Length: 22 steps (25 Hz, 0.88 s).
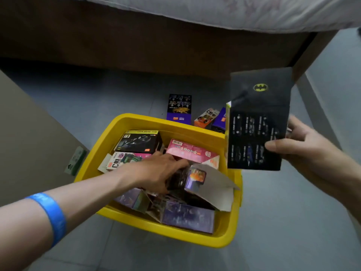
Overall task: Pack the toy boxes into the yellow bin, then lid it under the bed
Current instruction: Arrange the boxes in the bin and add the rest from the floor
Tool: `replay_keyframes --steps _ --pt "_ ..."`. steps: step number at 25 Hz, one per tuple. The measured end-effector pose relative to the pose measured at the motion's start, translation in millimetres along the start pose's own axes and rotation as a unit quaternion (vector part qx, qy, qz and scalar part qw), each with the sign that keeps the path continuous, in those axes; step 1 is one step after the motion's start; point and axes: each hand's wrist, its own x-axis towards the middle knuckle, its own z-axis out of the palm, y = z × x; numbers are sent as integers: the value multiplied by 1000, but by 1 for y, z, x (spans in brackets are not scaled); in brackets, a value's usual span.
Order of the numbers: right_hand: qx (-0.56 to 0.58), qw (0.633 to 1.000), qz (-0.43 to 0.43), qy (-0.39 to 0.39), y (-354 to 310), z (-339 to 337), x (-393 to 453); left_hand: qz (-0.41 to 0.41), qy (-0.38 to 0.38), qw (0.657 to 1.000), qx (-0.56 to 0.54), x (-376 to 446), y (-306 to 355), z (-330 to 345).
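the bed [214, 14] runs across the top of view, its dark frame well beyond the yellow bin [175, 234], which sits on the floor w/ no lid in sight. taking the bin as our landmark: inside it we see a jumble of toy boxes, incl. a black box [139, 141] at the far-left corner, a pink box [192, 151] toward the far-right, and a purple box [187, 217] at the near edge, w/ an open grey flap [218, 187] sticking up above the rim. just beyond the bin's far rim three more boxes wait on the floor [178, 107].

our right hand [304, 147] is just right of the bin, grip clenched on a tall black batman box [257, 122], thumb across its face. our left hand [158, 173] is down among the boxes inside the bin, fingers curled round a dark box [176, 179].

risks, as we judge them: the pile's already near rim height, so the raised flap and any box laid crooked could stop the lid seating later. the batman box is big and pinched near one edge, so it may tip or slip as we lower it. shoving w/ the left hand could crush flaps or pop boxes open.
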Motion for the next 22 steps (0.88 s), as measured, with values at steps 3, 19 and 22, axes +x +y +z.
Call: replay_keyframes --steps 3,19,22 --pt "-46 997 -39 52 -4 14 7 21 13 993 -117 -4 3 3" --pt "-697 683 13 -219 67 99 62 24 83 996 4 -35 19 -6" --pt "-616 754 26 -228 70 102 64 33 199 979 -31 -46 13 -9"
